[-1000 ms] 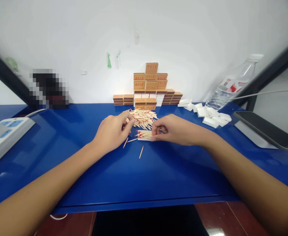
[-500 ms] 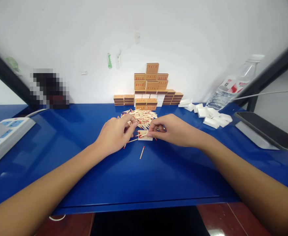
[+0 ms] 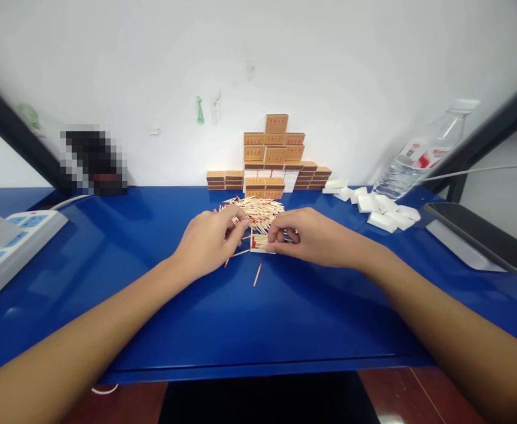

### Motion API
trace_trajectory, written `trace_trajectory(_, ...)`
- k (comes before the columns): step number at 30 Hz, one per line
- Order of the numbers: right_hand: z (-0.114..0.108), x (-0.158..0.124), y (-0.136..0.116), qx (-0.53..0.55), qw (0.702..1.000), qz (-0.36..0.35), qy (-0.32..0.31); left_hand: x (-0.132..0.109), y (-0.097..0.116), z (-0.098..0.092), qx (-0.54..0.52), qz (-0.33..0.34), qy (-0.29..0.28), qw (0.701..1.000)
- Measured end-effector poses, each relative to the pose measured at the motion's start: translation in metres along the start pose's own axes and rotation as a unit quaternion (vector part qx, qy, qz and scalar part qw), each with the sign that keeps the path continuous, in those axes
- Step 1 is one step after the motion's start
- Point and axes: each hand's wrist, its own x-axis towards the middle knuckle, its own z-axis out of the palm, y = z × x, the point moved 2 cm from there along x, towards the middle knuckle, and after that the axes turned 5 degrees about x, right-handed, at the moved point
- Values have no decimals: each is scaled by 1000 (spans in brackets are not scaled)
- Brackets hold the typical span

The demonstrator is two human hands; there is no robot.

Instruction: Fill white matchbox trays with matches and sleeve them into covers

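A small white matchbox tray lies on the blue table between my hands, with red-tipped matches lying lengthwise inside. My right hand is closed at the tray's right end, thumb and fingers on the matches' plain ends. To the left, my left hand is closed, thumb and index finger together; what they pinch, if anything, I cannot make out. A loose match pile spreads just behind both hands. One single match lies in front of the tray, and a few others lie by my left fingertips.
Stacked brown matchboxes stand against the wall. White empty trays lie in a heap at right, near a leaning plastic bottle and a dark phone on a white support. A white power strip is at far left.
My right hand has lowered the matches, which stuck up at a slant over the tray and now lie flatter inside it. My left hand has barely moved. The whole view has shifted slightly.
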Motion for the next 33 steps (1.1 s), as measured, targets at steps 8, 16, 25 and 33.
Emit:
trace_trajectory(8,5,4,7,-23,1000,-19,4,0,0,0,-1,-3,6,1000)
trace_trajectory(16,9,5,7,-33,998,-36,26,1,-1,0,-1,10,27,1000)
trace_trajectory(25,7,4,4,-27,999,-17,-10,-1,1,2,3,-4,-3,1000)
trace_trajectory(33,15,5,6,-59,998,-12,21,-2,2,2,12,9,-13,1000)
